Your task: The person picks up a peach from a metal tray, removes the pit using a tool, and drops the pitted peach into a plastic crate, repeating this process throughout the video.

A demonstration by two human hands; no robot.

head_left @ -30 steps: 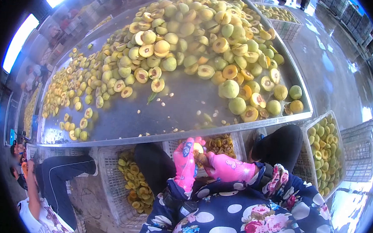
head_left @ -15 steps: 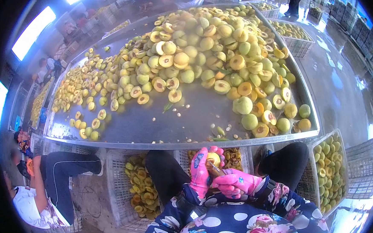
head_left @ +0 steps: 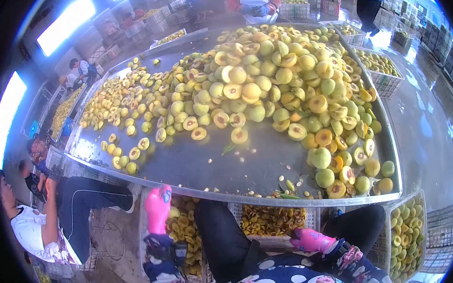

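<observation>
Steel table (head_left: 199, 166) heaped w/ peach halves (head_left: 271, 87). Your left hand (head_left: 157, 208), pink glove, over crate (head_left: 142, 240), grip state unclear. Right hand (head_left: 311, 240) near lap, closed, contents unclear.

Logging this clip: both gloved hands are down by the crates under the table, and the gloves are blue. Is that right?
Not quite. The head view shows the left hand and right hand by the crates below the table, but the gloves are pink, not blue.

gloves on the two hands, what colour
Bright pink, on the left hand and the right hand; head view shows it.
</observation>
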